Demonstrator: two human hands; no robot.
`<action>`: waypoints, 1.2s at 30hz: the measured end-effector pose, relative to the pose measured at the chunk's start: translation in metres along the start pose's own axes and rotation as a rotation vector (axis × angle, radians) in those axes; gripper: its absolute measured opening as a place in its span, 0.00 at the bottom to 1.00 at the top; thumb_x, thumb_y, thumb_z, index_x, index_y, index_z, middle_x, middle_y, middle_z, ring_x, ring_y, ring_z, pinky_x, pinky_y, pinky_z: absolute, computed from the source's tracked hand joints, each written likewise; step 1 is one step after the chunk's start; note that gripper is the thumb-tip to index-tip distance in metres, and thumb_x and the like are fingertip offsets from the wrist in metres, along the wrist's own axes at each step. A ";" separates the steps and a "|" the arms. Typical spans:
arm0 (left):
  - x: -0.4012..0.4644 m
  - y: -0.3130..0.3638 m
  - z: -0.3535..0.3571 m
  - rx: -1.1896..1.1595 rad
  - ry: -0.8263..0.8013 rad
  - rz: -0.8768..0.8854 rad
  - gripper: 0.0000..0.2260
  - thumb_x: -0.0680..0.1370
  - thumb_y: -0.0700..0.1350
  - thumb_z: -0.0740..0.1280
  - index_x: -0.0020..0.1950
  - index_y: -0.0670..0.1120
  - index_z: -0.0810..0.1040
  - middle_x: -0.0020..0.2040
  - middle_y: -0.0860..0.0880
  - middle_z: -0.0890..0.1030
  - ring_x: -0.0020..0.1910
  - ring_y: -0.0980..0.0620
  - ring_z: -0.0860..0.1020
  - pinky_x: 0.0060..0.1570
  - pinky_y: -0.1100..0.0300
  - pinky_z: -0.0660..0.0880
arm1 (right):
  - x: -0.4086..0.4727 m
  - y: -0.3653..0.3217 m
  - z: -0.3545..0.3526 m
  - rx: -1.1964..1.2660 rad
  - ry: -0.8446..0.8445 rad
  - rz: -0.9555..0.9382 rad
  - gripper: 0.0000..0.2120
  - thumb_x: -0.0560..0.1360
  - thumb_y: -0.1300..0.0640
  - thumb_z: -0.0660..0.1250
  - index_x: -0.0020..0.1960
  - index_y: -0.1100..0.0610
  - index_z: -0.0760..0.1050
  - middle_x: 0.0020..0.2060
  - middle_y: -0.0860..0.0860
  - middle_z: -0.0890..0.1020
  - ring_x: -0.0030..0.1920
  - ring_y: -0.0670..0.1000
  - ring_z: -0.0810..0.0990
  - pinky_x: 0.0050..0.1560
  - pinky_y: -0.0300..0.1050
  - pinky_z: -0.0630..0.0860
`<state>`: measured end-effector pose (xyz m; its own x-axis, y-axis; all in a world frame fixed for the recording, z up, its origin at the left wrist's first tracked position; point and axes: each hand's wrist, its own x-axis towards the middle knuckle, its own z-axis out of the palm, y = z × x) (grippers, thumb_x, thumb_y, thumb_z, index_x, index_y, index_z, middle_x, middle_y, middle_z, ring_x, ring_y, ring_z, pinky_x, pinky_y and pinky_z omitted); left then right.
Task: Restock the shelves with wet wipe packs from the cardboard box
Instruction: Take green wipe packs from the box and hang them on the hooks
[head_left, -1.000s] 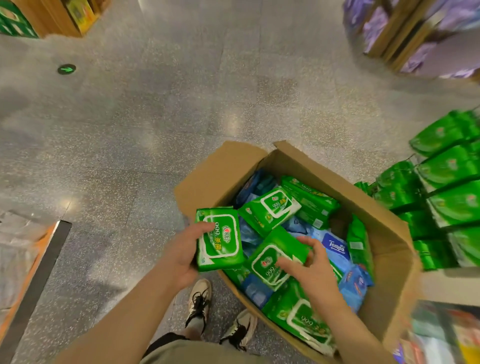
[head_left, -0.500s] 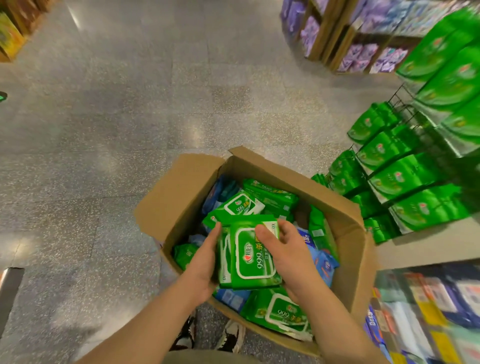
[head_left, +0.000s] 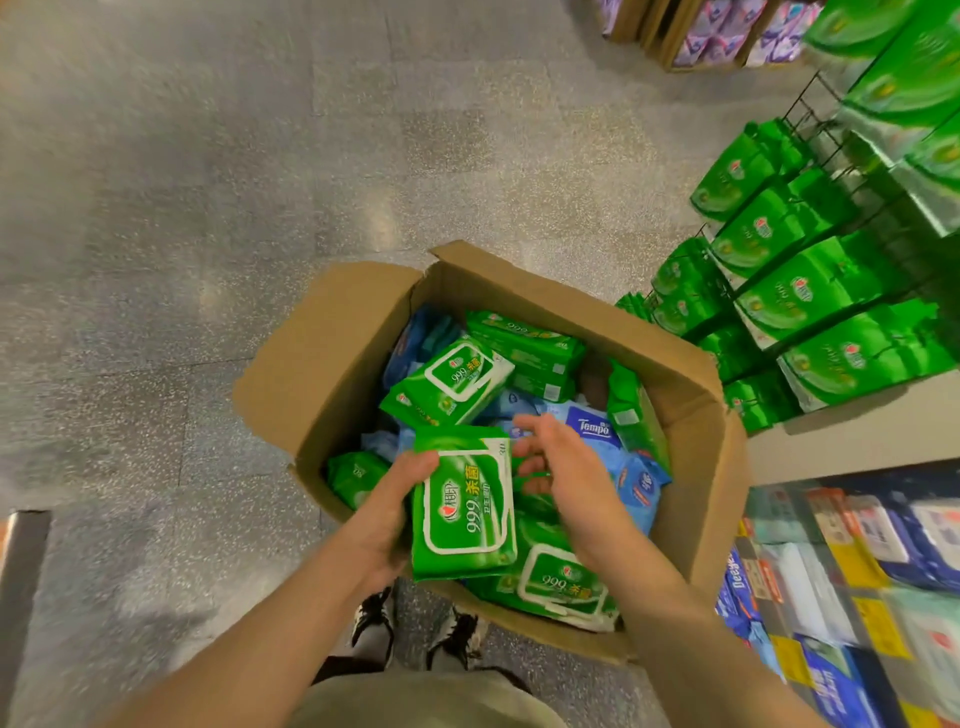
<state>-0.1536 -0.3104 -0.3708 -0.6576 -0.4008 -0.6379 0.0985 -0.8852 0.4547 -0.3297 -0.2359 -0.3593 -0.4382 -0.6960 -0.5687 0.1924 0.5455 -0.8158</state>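
Note:
An open cardboard box (head_left: 322, 364) stands on the floor in front of me, holding several green and blue wet wipe packs. My left hand (head_left: 395, 504) grips a stack of green "999" wet wipe packs (head_left: 465, 506) above the box, thumb on the top face. My right hand (head_left: 566, 478) hovers just right of the stack with fingers spread and loose, holding nothing. Another green pack (head_left: 457, 379) lies on top of the pile further back. A blue Tempo pack (head_left: 595, 428) lies beside my right hand.
Wire shelves at the right carry rows of green wet wipe packs (head_left: 810, 291). A lower shelf at the bottom right holds blue and white packs (head_left: 841, 571). Grey speckled floor (head_left: 208, 182) spreads left and ahead. My shoes (head_left: 415, 629) stand by the box's near edge.
My right hand put a second green pack onto the one in my left hand, then let go and drew slightly right. The view has swung right toward the shelves.

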 end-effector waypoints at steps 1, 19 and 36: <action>0.001 -0.001 -0.004 -0.035 0.012 0.002 0.42 0.45 0.54 0.86 0.57 0.42 0.85 0.52 0.38 0.86 0.45 0.41 0.87 0.37 0.50 0.83 | 0.011 0.006 -0.016 0.025 0.060 0.046 0.16 0.85 0.46 0.56 0.63 0.53 0.78 0.48 0.50 0.80 0.45 0.49 0.78 0.46 0.45 0.74; -0.021 0.025 -0.061 -0.327 0.208 0.303 0.22 0.78 0.62 0.60 0.51 0.50 0.88 0.51 0.46 0.86 0.47 0.45 0.86 0.49 0.43 0.83 | 0.070 0.061 -0.047 -0.635 -0.047 -0.081 0.13 0.79 0.55 0.69 0.63 0.50 0.75 0.50 0.51 0.80 0.49 0.51 0.81 0.47 0.44 0.76; -0.032 0.035 -0.104 -0.256 0.266 0.345 0.23 0.63 0.61 0.78 0.53 0.49 0.87 0.52 0.45 0.86 0.50 0.44 0.85 0.56 0.43 0.80 | 0.155 0.085 -0.001 -1.329 -0.468 -0.385 0.33 0.69 0.50 0.78 0.72 0.51 0.71 0.63 0.55 0.74 0.66 0.60 0.71 0.65 0.52 0.70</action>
<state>-0.0510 -0.3530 -0.3992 -0.3447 -0.6969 -0.6289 0.4783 -0.7069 0.5211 -0.3825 -0.2969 -0.5171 0.0953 -0.8394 -0.5351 -0.9179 0.1339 -0.3736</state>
